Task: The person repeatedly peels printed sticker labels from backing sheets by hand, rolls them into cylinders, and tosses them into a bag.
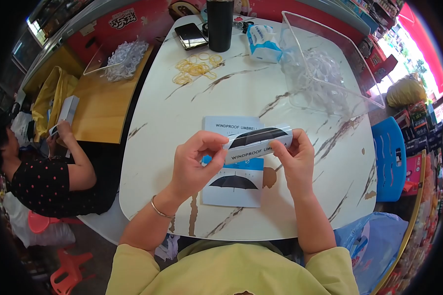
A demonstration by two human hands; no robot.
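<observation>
A printed umbrella card [255, 141], bent over lengthwise, is held above the table between my two hands. It shows a black umbrella and the words WINDPROOF UMBRELLA. My right hand [295, 157] grips its right end, thumb on the front and fingers behind. At the left end, the thumb and forefinger of my left hand [196, 158] are pinched together at the card's edge. Below lies a flat stack of similar cards [234, 194], white and blue with a black umbrella; my hands and the held card cover part of it.
Yellow rubber bands [197, 68], a phone [191, 37], a black tumbler [220, 27] and a blue-white packet [264, 43] lie toward the back. A clear bin [325, 81] of transparent pieces stands at right. On the left, a person [49, 172] sits by a wooden table [96, 108].
</observation>
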